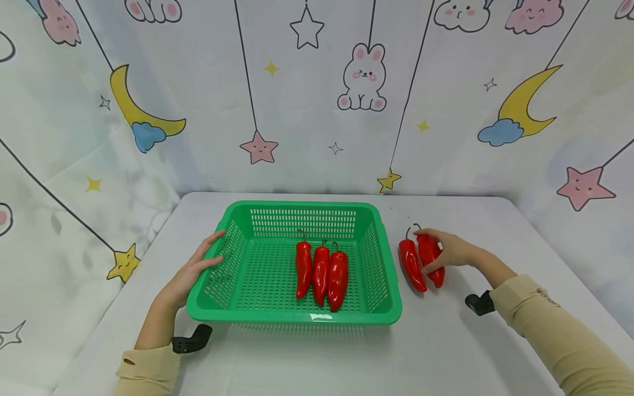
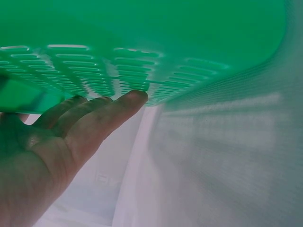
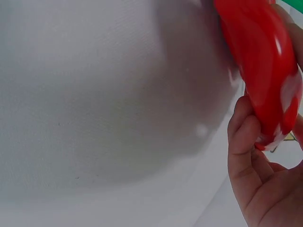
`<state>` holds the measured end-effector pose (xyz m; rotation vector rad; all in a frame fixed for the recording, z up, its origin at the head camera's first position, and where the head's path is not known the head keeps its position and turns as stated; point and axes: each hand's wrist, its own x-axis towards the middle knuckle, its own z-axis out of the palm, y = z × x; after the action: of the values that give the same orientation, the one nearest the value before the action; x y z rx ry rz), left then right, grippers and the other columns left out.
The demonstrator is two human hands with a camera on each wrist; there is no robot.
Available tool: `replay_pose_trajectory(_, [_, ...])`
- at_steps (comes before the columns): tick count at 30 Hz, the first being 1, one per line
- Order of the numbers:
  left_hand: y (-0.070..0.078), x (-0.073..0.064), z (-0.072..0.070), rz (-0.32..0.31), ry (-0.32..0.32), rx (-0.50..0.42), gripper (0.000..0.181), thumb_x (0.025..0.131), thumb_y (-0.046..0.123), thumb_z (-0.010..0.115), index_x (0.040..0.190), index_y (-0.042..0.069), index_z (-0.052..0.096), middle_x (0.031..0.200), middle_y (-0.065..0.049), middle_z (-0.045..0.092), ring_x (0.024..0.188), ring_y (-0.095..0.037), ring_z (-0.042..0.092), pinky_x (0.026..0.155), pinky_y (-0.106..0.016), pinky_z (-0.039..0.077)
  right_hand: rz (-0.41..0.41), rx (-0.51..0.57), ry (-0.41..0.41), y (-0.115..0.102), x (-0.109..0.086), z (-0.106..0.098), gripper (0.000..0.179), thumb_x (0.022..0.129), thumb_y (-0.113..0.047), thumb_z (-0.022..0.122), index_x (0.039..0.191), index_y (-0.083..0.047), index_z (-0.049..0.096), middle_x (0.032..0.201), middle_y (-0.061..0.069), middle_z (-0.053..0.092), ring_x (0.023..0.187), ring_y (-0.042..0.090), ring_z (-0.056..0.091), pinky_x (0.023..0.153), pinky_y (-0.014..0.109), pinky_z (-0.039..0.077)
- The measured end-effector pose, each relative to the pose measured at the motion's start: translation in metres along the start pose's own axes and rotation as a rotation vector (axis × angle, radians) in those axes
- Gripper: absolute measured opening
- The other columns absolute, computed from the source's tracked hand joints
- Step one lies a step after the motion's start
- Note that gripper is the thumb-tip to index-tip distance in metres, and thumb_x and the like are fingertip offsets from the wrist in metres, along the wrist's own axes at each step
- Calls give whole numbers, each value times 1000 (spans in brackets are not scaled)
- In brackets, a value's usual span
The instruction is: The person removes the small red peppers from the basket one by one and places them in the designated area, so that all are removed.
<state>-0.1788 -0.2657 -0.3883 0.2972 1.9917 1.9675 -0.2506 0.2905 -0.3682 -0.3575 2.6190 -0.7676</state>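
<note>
A green plastic basket [image 1: 292, 317] holds three glossy red chili peppers [image 1: 321, 275] lying side by side in its right half. At the basket's left side is my left hand [image 1: 185, 278], touching it with fairly straight fingers [image 2: 106, 118] against the slotted wall. To the right of the basket, two more red chili peppers lie close together on the table. My right hand [image 1: 453, 250] grips the right-hand chili pepper [image 1: 427, 250] of that pair between thumb and fingers. The left-hand chili pepper [image 1: 411, 263] lies right beside it, near the thumb tip.
Everything stands on a table with a white cloth [image 1: 307, 363]. Behind and at the sides hangs a pale curtain [image 1: 302, 99] printed with moons, stars and rabbits. A black wrist mount [image 1: 192, 339] sits at the left cuff, another [image 1: 480, 303] at the right cuff.
</note>
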Motion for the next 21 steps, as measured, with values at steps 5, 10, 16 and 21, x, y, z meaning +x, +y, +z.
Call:
replay_pose_trajectory(5, [0, 0, 0, -2, 0, 8, 58, 99, 21, 38, 147, 27, 7, 145, -16, 9, 103, -31, 52, 76, -42, 49, 20, 10, -16, 4, 1, 2, 98, 58, -23, 86, 138, -6, 31, 126, 26, 37, 112, 46, 37, 68, 41, 52])
replay_pose_trajectory(10, [-1, 0, -1, -4, 3, 10, 58, 99, 22, 39, 147, 27, 7, 145, -16, 9, 102, -31, 52, 75, -42, 50, 19, 10, -26, 9, 3, 4, 100, 57, -25, 86, 139, -8, 31, 127, 25, 36, 114, 46, 35, 69, 41, 52])
replay_pose_trajectory(16, [-1, 0, -1, -2, 3, 8, 57, 99, 22, 39, 147, 27, 8, 145, -15, 9, 104, -31, 50, 76, -42, 49, 22, 15, -40, 11, 5, 5, 100, 57, -25, 86, 138, -8, 31, 126, 25, 36, 114, 46, 34, 69, 41, 52])
replay_pose_trajectory(21, [-1, 0, 0, -2, 5, 18, 57, 99, 23, 38, 147, 27, 7, 146, -14, 6, 106, -32, 49, 77, -42, 49, 31, 11, -57, 13, 6, 7, 99, 57, -26, 86, 137, -6, 32, 125, 24, 39, 112, 45, 37, 69, 40, 52])
